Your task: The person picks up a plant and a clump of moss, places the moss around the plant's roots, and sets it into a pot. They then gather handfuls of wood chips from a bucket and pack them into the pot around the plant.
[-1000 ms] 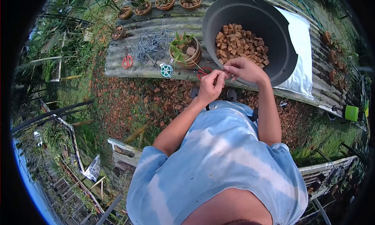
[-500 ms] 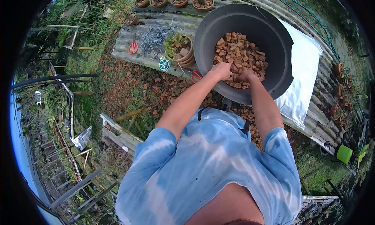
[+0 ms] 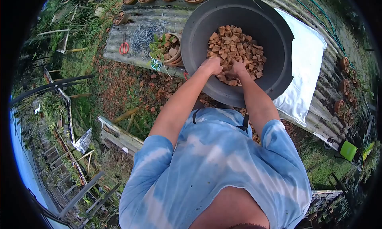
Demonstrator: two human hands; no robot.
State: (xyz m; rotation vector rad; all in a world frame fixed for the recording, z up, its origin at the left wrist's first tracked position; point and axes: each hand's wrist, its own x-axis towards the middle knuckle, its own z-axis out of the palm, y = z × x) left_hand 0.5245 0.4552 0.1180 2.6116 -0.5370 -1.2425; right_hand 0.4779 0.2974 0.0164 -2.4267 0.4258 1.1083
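Note:
A large dark grey tub (image 3: 274, 42) stands tilted toward me on the corrugated sheet, with a heap of brown husk-like chunks (image 3: 234, 42) in its bottom. My left hand (image 3: 213, 66) is at the near left edge of the heap, fingers curled down; what it holds, if anything, is hidden. Close to its right, my right hand (image 3: 238, 68) reaches into the chunks, its fingertips hidden among them.
Left of the tub are stacked clay pots with a plant (image 3: 171, 50), red-handled scissors (image 3: 124, 48), loose wires (image 3: 147, 34) and a green wire spool (image 3: 156, 64). A white sack (image 3: 304, 66) lies to the right. Potted plants line the far edge.
The view has shifted, so the tub and table sit further left and higher. Both hands remain at the chunks, with my right hand a little nearer the middle of the heap.

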